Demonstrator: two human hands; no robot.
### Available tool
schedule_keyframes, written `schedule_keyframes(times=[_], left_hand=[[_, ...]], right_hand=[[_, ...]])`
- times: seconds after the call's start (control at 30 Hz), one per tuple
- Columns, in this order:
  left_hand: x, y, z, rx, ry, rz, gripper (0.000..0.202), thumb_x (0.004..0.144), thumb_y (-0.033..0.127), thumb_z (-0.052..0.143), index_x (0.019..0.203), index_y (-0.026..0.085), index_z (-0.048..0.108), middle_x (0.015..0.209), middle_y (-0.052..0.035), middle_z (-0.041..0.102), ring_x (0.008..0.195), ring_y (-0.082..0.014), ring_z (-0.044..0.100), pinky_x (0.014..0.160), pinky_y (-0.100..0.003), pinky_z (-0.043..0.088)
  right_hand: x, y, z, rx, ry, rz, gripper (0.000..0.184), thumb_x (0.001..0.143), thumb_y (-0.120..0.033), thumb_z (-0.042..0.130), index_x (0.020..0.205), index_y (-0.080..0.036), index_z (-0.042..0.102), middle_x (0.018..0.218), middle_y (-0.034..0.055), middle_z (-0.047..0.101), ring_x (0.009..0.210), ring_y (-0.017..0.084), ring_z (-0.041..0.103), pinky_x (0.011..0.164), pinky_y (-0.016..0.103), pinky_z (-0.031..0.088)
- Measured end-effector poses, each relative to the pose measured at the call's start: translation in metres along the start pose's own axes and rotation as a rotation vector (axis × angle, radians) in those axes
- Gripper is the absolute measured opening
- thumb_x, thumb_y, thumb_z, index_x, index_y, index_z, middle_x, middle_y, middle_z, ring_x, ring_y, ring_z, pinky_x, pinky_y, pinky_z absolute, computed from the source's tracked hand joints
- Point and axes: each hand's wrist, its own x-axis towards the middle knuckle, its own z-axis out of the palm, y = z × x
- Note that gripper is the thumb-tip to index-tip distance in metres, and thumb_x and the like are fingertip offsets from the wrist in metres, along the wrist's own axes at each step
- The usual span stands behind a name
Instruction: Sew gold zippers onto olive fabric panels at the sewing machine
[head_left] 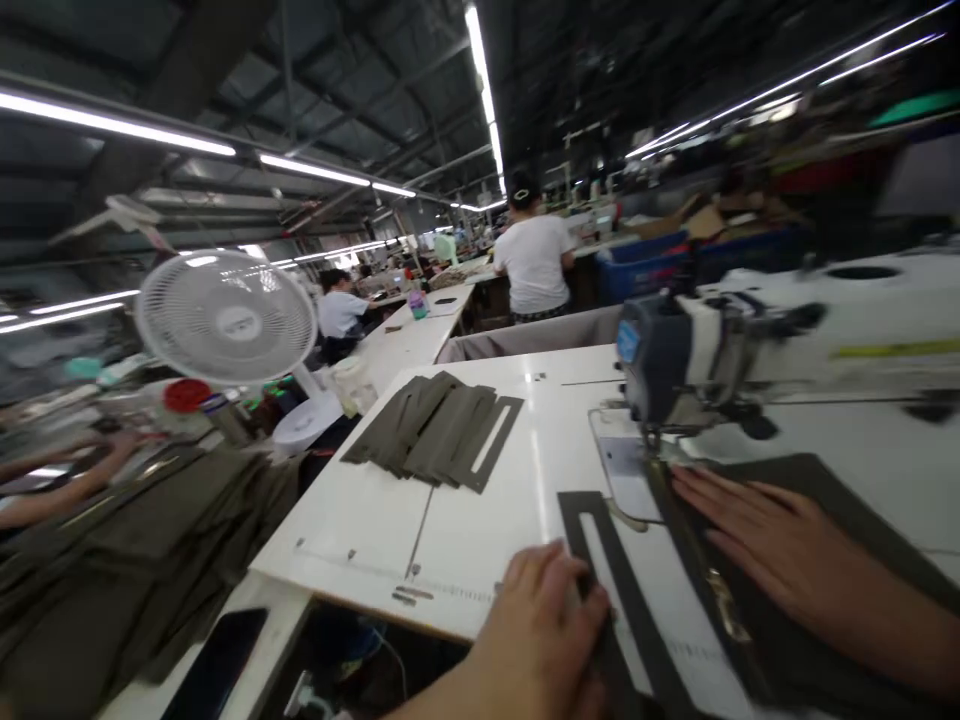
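Note:
My left hand [544, 620] is at the front edge of the sewing table, its bent fingers closed on a dark olive fabric piece [636, 600] with a long slot cut through it. My right hand [780, 540] lies flat, fingers stretched out, on a larger dark fabric panel [799, 475]. A zipper [724, 600] with a metal pull runs along that panel's left edge. The zipper's far end lies beneath the needle area of the sewing machine [660, 360], close to my right fingertips. Several more slotted pieces [442, 425] lie overlapped on the white tabletop [480, 530].
Left of the table are a heap of dark fabric [150, 540], a phone [217, 660] and a white fan [229, 320]. A co-worker's arm [97, 470] reaches in at far left. Another person [532, 260] stands ahead, near blue bins [637, 265].

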Motion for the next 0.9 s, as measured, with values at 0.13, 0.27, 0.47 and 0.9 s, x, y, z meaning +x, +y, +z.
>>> schedule_keyframes(times=[0.13,0.27,0.47,0.9], left_hand=[[0.026,-0.024,-0.003,-0.045,0.075,-0.02,0.049,0.069,0.014,0.053,0.118,0.013,0.052,0.137,-0.018,0.038,0.125,-0.0345,0.036,0.099,-0.05,0.037],[0.047,-0.045,-0.007,-0.077,0.231,0.054,0.039,0.078,0.003,0.037,0.108,0.017,0.058,0.108,-0.0107,0.063,0.096,-0.0224,0.06,0.083,-0.038,0.052],[0.082,-0.042,-0.006,-0.062,0.446,0.144,0.039,0.087,0.009,0.038,0.124,0.02,0.048,0.121,-0.0109,0.057,0.107,-0.0199,0.057,0.088,-0.031,0.05],[0.127,-0.031,0.033,0.278,0.466,0.356,0.032,0.094,0.012,0.029,0.11,0.012,0.057,0.11,-0.0112,0.062,0.112,-0.0227,0.053,0.093,-0.042,0.048]], right_hand=[[0.014,-0.012,-0.022,-0.013,-0.153,0.015,0.042,0.092,-0.026,0.031,0.131,-0.015,0.044,0.136,0.008,0.04,0.125,0.023,0.037,0.098,0.049,0.032],[0.02,-0.024,-0.036,0.073,-0.234,0.099,0.042,0.091,-0.02,0.035,0.131,-0.012,0.044,0.137,0.0109,0.037,0.126,0.024,0.035,0.101,0.052,0.03],[0.021,-0.033,-0.049,0.115,-0.25,0.129,0.046,0.088,-0.016,0.035,0.134,-0.012,0.041,0.138,0.0118,0.036,0.128,0.024,0.033,0.103,0.051,0.028],[0.025,-0.029,-0.053,0.172,-0.278,0.097,0.052,0.089,-0.015,0.035,0.14,-0.016,0.029,0.141,0.0112,0.031,0.131,0.024,0.026,0.104,0.051,0.025]])
